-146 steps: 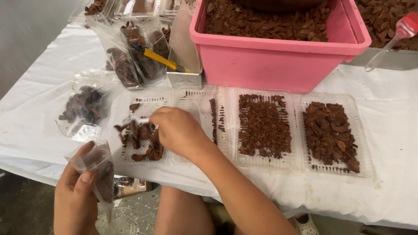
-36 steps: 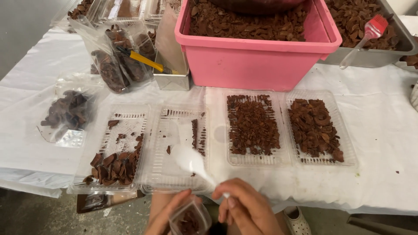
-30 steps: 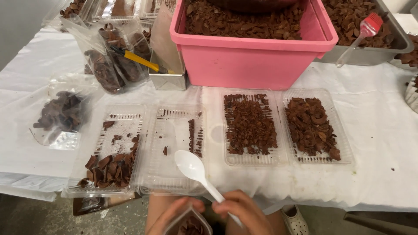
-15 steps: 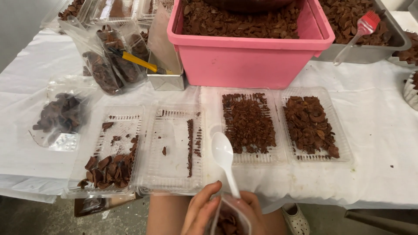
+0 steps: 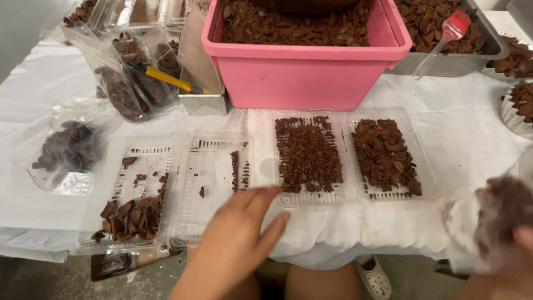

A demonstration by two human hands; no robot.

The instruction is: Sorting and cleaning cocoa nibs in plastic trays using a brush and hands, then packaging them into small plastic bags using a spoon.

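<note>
My left hand (image 5: 236, 239) reaches forward, fingers spread and holding nothing, at the near edge of the white-covered table (image 5: 472, 144). Its fingertips lie between an almost bare clear tray (image 5: 214, 166) and a clear tray of small brown pieces (image 5: 308, 155). At the far right my right hand (image 5: 524, 244) is blurred. It grips a clear plastic bag of brown chips (image 5: 494, 214) just off the table's near edge. Another clear tray (image 5: 133, 194) holds larger chips at its near end. A fourth tray (image 5: 386, 155) is covered with brown chips.
A pink tub (image 5: 311, 61) full of brown chips stands behind the trays. A metal pan (image 5: 488, 47) with a red brush (image 5: 455, 25) sits at back right, and paper-lined cups (image 5: 519, 108) at the right edge. Filled bags (image 5: 133, 78) and a yellow-handled tool (image 5: 166, 79) lie at left, another bag (image 5: 69, 147) nearer.
Both hands held a small bag and a white spoon near my lap. The spoon is now out of view, my left hand has reached forward, and the bag has swung to the right.
</note>
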